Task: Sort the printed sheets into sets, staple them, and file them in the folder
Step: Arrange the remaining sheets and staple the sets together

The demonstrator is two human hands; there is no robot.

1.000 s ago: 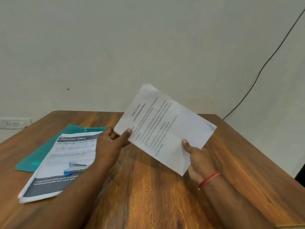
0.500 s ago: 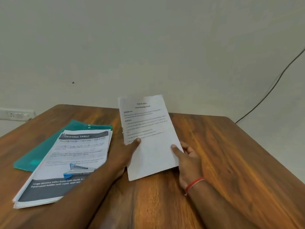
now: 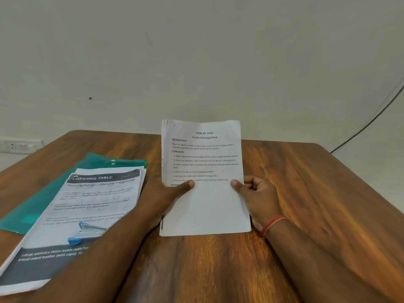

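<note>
— What's nearest, and how many of each?
— Left of the left hand [image 3: 166, 193] lies one blue stapler [image 3: 87, 234], on top of one loose stack of printed sheets [image 3: 87, 204] (the top page is headed "DRESSING TABLE"). One red thread [image 3: 273, 224] circles the right wrist.
— And the hands?
— Two, both on one set of sheets [image 3: 205, 211]. The left hand pinches its left edge with the thumb [image 3: 185, 184] flat across the front, and the other fingers are hidden behind the paper. The right hand [image 3: 260, 193] pinches the right edge, thumb on the front, fingers [image 3: 255, 184] curled just beside that edge.
— Where is that set?
— Between the two thumbs, stood almost upright over the wooden table [image 3: 306, 204]. Its lower edge is down at the wood, but I can't tell whether it touches.
— How does it look?
— White, slightly creased, several pages thick, with staggered edges at the top left corner. The black print is headed "TASK ID: 2652" and "Screen Cleaning Check", and numbered lines run down to the thumbs. Below them the page is blank.
— Further back?
— One teal folder [image 3: 43, 193] beyond the stack, partly under it. One wall socket [image 3: 19, 145] far left, one dark cable [image 3: 371, 119] far right.
</note>
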